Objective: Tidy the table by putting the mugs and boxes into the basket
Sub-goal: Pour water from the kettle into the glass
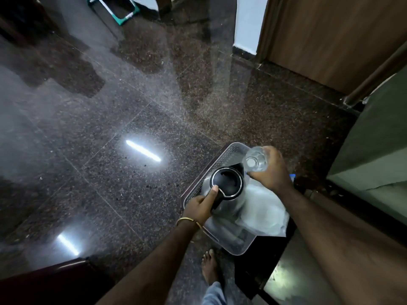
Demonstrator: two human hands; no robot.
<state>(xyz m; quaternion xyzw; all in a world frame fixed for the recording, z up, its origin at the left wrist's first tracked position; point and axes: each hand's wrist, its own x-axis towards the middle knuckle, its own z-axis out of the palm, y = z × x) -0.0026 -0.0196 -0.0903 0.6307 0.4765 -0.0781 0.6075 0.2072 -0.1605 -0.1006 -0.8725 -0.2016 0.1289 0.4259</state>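
Note:
A clear plastic basket (223, 160) stands on a small dark table at lower right. My left hand (201, 204) grips the black handle of a steel kettle (229, 194) with a black lid, thumb pressed on the lid, and the kettle sits inside the basket. My right hand (272, 170) holds a clear bottle (256, 160) with its open mouth toward me, just above the basket's far right part. A crumpled clear plastic bag (264, 213) fills the basket's right side. No mugs or boxes can be made out.
Dark polished granite floor (110, 128) spreads to the left and ahead, with light reflections. A wooden door (330, 40) and a grey-green furniture edge (374, 139) stand at right. My bare foot (210, 267) is below the table. A dark wooden edge (55, 274) runs at lower left.

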